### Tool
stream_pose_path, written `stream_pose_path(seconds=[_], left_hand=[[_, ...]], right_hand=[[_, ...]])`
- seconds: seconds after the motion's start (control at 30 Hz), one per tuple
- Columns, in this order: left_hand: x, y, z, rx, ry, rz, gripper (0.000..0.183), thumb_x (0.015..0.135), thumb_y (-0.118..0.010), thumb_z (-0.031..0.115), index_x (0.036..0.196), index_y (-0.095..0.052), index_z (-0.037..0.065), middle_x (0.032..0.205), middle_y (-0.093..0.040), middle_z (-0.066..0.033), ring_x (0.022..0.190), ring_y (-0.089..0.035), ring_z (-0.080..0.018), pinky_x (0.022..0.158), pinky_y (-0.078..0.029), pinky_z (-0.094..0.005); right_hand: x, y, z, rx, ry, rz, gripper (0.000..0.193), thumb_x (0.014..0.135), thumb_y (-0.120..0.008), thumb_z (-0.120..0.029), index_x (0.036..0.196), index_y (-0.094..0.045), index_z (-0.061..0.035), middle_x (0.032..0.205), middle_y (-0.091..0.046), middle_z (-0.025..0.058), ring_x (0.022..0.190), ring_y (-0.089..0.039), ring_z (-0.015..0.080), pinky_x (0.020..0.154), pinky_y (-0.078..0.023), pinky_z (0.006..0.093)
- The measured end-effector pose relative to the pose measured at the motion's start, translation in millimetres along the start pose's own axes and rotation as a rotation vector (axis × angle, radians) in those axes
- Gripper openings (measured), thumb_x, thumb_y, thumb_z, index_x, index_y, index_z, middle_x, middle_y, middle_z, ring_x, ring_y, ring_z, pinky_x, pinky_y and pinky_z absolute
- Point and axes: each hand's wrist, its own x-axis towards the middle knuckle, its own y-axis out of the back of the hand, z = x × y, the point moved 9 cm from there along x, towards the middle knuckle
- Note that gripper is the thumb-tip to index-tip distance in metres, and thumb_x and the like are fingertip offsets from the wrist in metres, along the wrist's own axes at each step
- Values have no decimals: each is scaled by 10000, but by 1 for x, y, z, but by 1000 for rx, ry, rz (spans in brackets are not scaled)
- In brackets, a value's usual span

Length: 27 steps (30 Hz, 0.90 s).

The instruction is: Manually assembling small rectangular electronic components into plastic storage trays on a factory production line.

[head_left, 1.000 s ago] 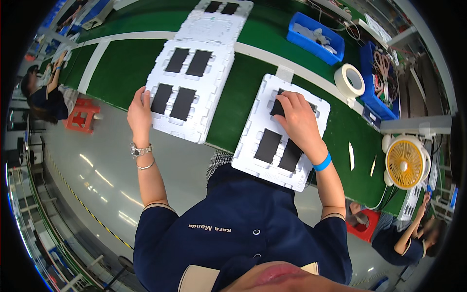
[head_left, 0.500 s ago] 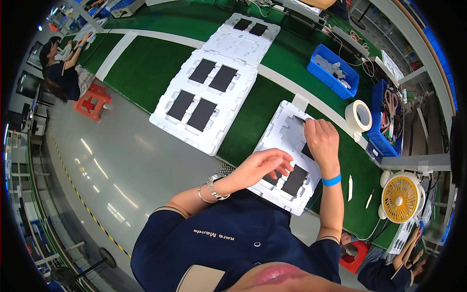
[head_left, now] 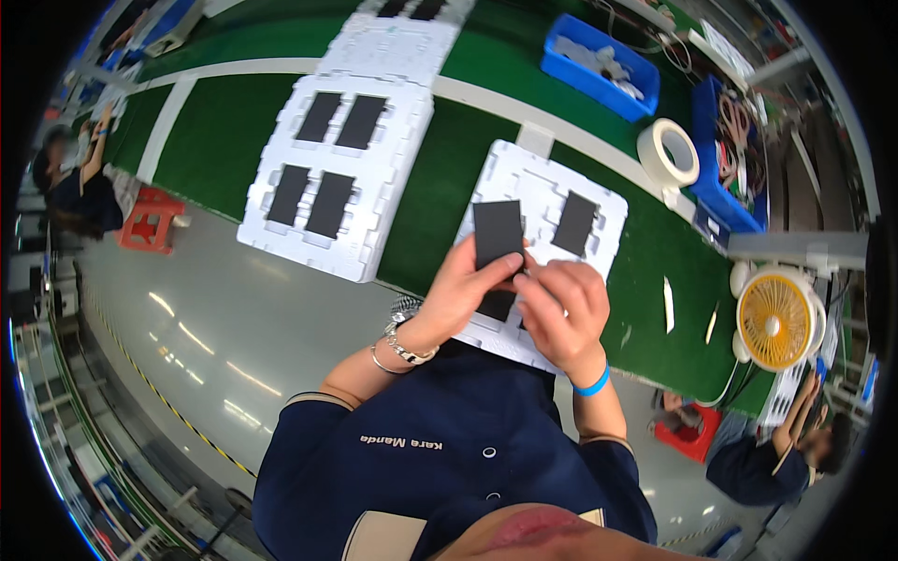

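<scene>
At my far left a co-worker (head_left: pixel 79 192) sits by a red stool (head_left: pixel 148 224), beside the green surface (head_left: pixel 220 131). Next comes a white tray (head_left: pixel 404 117) with four black pieces lying in its recesses, and another tray (head_left: pixel 383 47) adjoins its far end.

My left hand (head_left: pixel 458 297), with a silver watch (head_left: pixel 410 348) on its wrist, is clamped on a black panel (head_left: pixel 499 229), thumb across its lower corner. I hold this panel above the near tray (head_left: pixel 533 178), where one black piece (head_left: pixel 575 222) lies toward the far right; others are partly hidden below my hands. My right hand (head_left: pixel 572 313), fingers curled, is at the panel's lower right; I cannot tell whether it pinches the edge.

Farther right are a blue bin (head_left: pixel 603 96), a tape roll (head_left: pixel 651 157), a slim white tool (head_left: pixel 669 307), a second blue bin (head_left: pixel 725 201) with scissors inside, and a white fan (head_left: pixel 774 323) with a yellow grille.
</scene>
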Motion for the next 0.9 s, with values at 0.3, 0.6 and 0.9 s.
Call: stream_pose_path(seconds=[0.3,0.6,0.9], left_hand=[[4,-15,17,375,-180,-73,324,881,-679,27,1168,-534,-16,986,-680,-74,808,-669,-126,752,-547,-264],[3,-16,18,626,-225,10,315,853,-705,63,1130,-566,8,934,-682,-57,813,-667,-120,750,-534,-268],[2,-18,6,514,-106,-76,304,887,-648,35,1164,-531,-17,963,-671,-72,803,-665,-120,725,-538,-261]], right_hand=[[-33,-24,69,750,-776,10,134,883,-589,-1,1009,-632,11,962,-646,96,842,-601,191,755,-495,322],[-35,-32,71,709,-837,-5,92,886,-632,-30,960,-611,19,827,-622,82,743,-619,169,724,-504,299],[-44,-37,80,712,-954,-96,108,927,-628,-80,890,-588,13,791,-612,28,744,-615,88,697,-493,231]])
